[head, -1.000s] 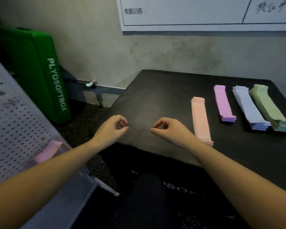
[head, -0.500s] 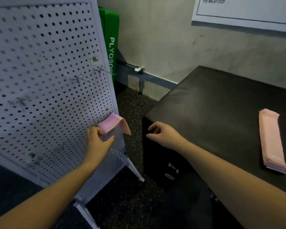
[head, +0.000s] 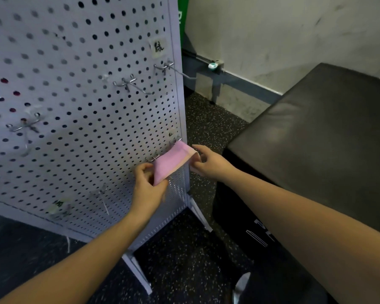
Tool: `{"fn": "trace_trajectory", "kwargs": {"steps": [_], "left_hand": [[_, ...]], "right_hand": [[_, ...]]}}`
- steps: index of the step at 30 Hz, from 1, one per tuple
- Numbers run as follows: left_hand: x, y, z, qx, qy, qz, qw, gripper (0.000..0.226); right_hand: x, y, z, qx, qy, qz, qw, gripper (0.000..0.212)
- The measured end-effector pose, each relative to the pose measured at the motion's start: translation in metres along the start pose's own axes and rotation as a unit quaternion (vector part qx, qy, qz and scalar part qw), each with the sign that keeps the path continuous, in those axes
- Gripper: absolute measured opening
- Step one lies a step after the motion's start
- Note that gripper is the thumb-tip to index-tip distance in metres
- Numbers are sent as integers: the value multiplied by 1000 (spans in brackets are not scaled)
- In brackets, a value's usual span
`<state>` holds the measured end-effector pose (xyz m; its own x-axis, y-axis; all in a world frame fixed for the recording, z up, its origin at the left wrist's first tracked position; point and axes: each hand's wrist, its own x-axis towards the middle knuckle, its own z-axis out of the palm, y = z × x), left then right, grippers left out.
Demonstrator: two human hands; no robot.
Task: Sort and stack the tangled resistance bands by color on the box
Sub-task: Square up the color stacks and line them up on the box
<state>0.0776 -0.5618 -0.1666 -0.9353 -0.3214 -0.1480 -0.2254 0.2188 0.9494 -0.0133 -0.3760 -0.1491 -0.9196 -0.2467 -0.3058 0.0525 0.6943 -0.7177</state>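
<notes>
A pink resistance band (head: 171, 162) hangs across hooks low on the right side of a white pegboard (head: 79, 110). My left hand (head: 148, 185) pinches the band's lower left end. At the band's upper right end, my right hand (head: 208, 162) grips the fold. The black box (head: 320, 132) stands to the right; the part of its top in view is bare, and the stacks of sorted bands are out of view.
Several bare metal hooks (head: 130, 84) stick out of the pegboard, which stands on white feet (head: 140, 275) on the speckled dark floor. A green soft box edge (head: 181, 20) shows behind the board. A grey wall runs along the back.
My view has swung left from the box to the pegboard. My left hand reached the pink band first; my right hand has since left the box edge and taken the band's other end.
</notes>
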Motion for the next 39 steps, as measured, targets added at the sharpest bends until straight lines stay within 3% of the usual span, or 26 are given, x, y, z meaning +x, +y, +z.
{"fn": "trace_trajectory", "kwargs": {"steps": [2,7,15,19,23,27,30,34,39], "left_hand": [[-3,-1,-4,-8,11,6,1000,38],[-17,7,-12,-17,-4,30,999,44],[-54,50,-16,95,-52,168,980,47],[-75,77,1,89,-111,212,967,48],[-90,102,41,115,-199,250,941,41],[-96,117,99,161,-292,281,900,35],[-96,123,155,214,-335,307,865,32],[-101,124,230,223,-365,302,852,8],[-109,127,308,230,-399,274,844,19]], "right_hand": [[3,-7,-1,-6,15,-12,1000,28],[-13,-14,-19,19,102,-37,994,33],[-84,-20,-69,-14,164,-88,982,28],[-132,-5,-102,-20,191,-103,976,42],[-175,37,-138,-20,195,-85,977,43],[-213,94,-173,58,207,-11,977,45],[-232,136,-197,31,215,43,975,39],[-249,175,-226,29,223,94,970,40],[-246,213,-257,64,259,103,958,40]]}}
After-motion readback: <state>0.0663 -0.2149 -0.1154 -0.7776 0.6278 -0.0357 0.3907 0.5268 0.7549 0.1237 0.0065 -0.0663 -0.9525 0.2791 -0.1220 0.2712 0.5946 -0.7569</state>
